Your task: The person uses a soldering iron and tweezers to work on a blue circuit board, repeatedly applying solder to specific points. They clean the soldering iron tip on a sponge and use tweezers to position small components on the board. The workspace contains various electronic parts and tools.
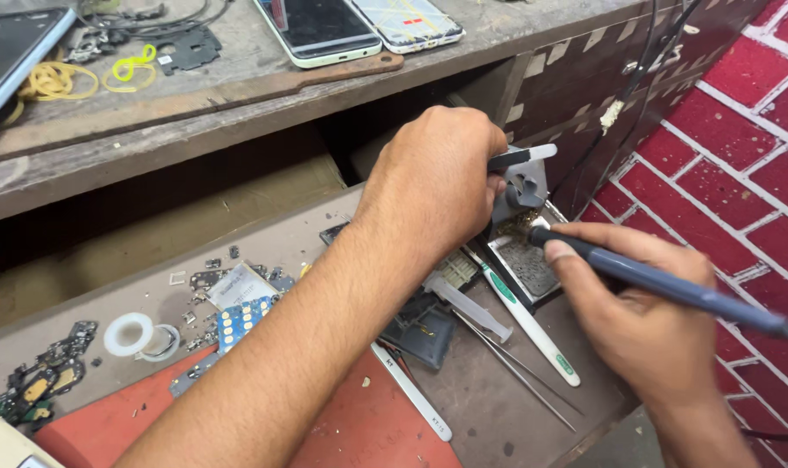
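My left hand (433,182) reaches across the bench to a grey soldering iron stand (526,192). Its fingers are closed on a dark tool with a white tip (522,157) that sticks out just above the stand. My right hand (641,325) grips a blue-grey soldering iron (671,286) like a pen. The iron's front end rests at the stand, over the dark cleaning pad in its tray (530,267). The two hands are close together at the stand, and the iron's tip is hidden.
On the bench lie tweezers (515,368), a white and green tool (533,329), a clear syringe (472,308), circuit boards (242,316), a tape roll (130,334) and a red mat (385,425). Phones (325,30) and yellow rubber bands (56,80) sit on the upper shelf. Red brick (741,147) is at right.
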